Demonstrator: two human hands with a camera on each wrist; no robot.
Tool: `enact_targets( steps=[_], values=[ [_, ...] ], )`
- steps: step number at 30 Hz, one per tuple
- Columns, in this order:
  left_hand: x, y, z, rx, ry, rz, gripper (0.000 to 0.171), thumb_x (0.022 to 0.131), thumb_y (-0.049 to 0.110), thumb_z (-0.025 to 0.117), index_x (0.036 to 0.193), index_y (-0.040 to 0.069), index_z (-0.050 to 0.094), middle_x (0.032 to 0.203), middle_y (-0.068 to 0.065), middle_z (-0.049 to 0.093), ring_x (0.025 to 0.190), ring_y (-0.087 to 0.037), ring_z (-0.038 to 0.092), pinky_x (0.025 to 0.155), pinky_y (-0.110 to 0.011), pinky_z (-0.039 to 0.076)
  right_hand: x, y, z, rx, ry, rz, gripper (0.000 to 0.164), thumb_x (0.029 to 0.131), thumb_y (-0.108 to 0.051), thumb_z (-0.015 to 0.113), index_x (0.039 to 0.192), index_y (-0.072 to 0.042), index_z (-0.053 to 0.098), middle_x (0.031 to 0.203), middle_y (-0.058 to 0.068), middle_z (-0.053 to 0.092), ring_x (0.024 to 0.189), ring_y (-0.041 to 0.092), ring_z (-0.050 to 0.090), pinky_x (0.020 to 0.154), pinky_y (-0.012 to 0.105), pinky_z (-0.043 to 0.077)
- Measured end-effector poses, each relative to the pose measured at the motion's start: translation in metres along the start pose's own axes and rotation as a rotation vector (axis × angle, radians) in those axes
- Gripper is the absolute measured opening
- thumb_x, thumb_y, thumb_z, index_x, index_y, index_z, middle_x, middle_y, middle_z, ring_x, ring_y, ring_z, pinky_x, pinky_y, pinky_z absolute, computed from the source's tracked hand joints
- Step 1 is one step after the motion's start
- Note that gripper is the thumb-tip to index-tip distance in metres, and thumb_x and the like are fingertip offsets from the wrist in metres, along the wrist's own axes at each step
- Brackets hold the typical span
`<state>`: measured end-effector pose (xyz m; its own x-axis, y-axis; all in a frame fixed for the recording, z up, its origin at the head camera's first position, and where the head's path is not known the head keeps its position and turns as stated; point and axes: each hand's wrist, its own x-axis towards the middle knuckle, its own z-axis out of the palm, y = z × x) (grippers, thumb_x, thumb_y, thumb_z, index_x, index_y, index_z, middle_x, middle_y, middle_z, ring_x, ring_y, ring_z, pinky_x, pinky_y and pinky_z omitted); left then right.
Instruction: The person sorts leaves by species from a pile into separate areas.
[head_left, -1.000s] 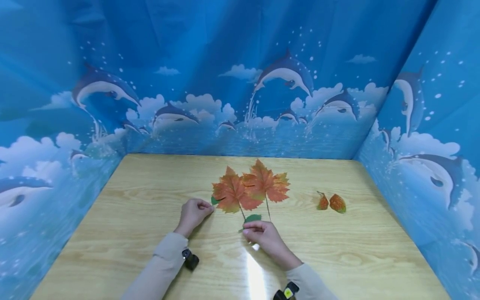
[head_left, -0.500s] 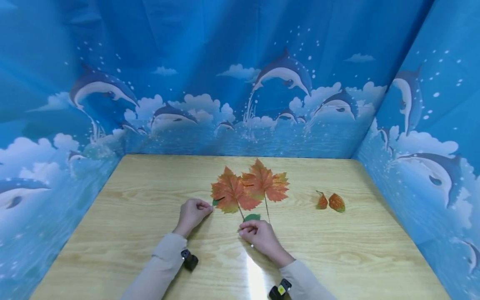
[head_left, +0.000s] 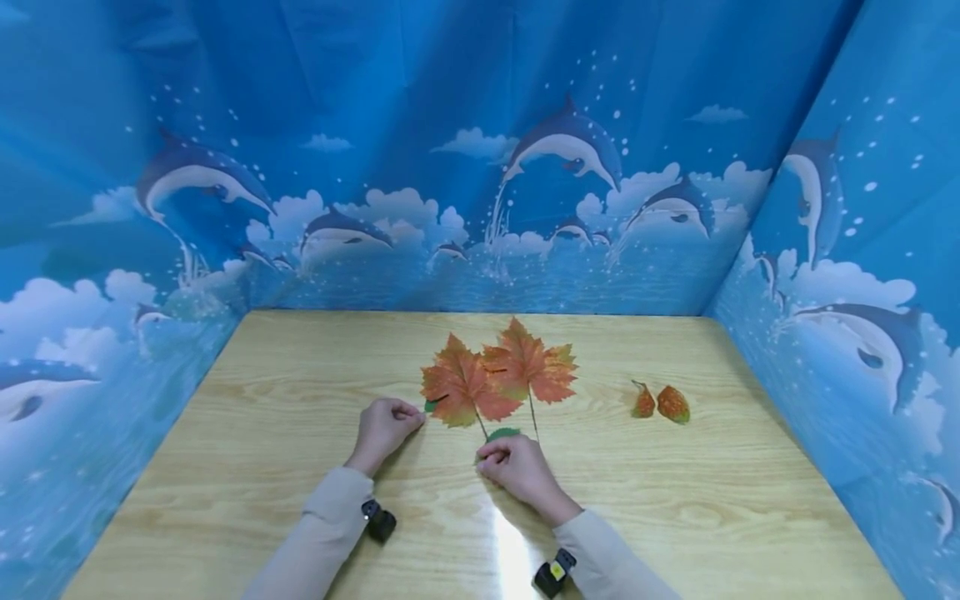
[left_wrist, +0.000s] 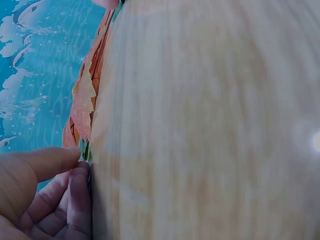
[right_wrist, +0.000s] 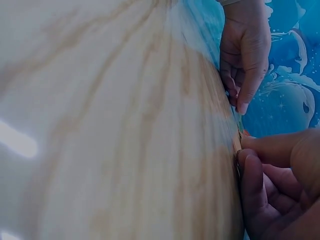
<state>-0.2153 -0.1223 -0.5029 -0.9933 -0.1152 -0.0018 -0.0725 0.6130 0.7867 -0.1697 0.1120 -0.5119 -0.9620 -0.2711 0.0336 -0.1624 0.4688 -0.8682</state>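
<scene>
Two orange-red maple leaves [head_left: 461,382] with thin stems lie side by side on the table, their inner edges overlapping. At the left one's lower left, a small part of a green leaf [head_left: 431,406] shows from beneath it. My left hand [head_left: 386,432] pinches this green leaf's outer end between thumb and forefinger [left_wrist: 81,172]. Below the maple leaves, my right hand [head_left: 525,473] pinches another green leaf [head_left: 504,433] beside the left maple stem. Its fingers [right_wrist: 252,175] hide the pinched part.
Two small orange-brown leaves [head_left: 672,405] lie apart on the right of the wood-grain table [head_left: 300,350]. A blue dolphin-print curtain [head_left: 405,275] stands along the back and sides. Each wrist wears a small black camera [head_left: 381,522].
My right hand has shifted slightly left and away from me, still pinching the green leaf. My left hand keeps nearly the same place. The head view has moved a little.
</scene>
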Motion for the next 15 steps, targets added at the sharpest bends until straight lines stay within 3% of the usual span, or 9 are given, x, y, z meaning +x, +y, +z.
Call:
enact_targets(
  steps=[5,15],
  values=[
    [-0.0003,0.0004,0.0002,0.004,0.001,0.001,0.010,0.078,0.015,0.078,0.076,0.007,0.074,0.067,0.001,0.067,0.060,-0.010,0.057,0.060,-0.027,0.046,0.0007,-0.0049,0.0002,-0.064,0.019,0.009,0.008,0.078,-0.003,0.072,0.085,-0.005,0.075,0.073,-0.001,0.066,0.054,0.003,0.055,0.052,0.019,0.048],
    [-0.0014,0.0005,0.0005,-0.007,0.008,0.005,0.009,0.078,0.014,0.077,0.076,0.006,0.074,0.067,0.000,0.067,0.061,-0.010,0.057,0.061,-0.027,0.046,0.0020,-0.0102,-0.0017,-0.186,0.023,-0.066,0.010,0.072,-0.002,0.067,0.076,-0.009,0.072,0.072,-0.003,0.065,0.058,0.000,0.049,0.054,0.017,0.042]
  ],
)
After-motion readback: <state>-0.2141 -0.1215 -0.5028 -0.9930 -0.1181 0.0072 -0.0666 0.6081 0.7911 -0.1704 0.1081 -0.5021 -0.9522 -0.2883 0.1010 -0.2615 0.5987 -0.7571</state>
